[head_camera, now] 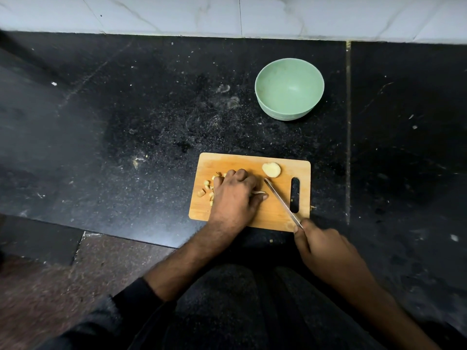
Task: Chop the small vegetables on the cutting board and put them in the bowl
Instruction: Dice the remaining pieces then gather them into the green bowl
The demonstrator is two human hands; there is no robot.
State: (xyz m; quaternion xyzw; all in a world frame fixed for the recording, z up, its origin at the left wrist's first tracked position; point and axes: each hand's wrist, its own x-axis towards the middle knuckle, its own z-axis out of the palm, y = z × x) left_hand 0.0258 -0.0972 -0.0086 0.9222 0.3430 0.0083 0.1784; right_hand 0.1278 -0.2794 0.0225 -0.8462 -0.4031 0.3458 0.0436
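Vegetable strip (258,192) pinned under my left hand (233,192) mid-board, looks light, soft, slippery; hold near the cut. One uncut piece (271,170) at 1 o'clock, roughly six chopped bits (206,190) at 9. Right hand (326,251) grips one knife (283,202). One cutting board (267,215), one empty bowl (289,89) at 12.

Left hand (233,192) reaches forward, fingers curled and pressing down; right hand (326,248) sits nearer the body, fingers wrapped tight.

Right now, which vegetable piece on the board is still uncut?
The pale rounded piece near the cutting board's far edge, beyond the knife tip; the small pieces left of it are already chopped.
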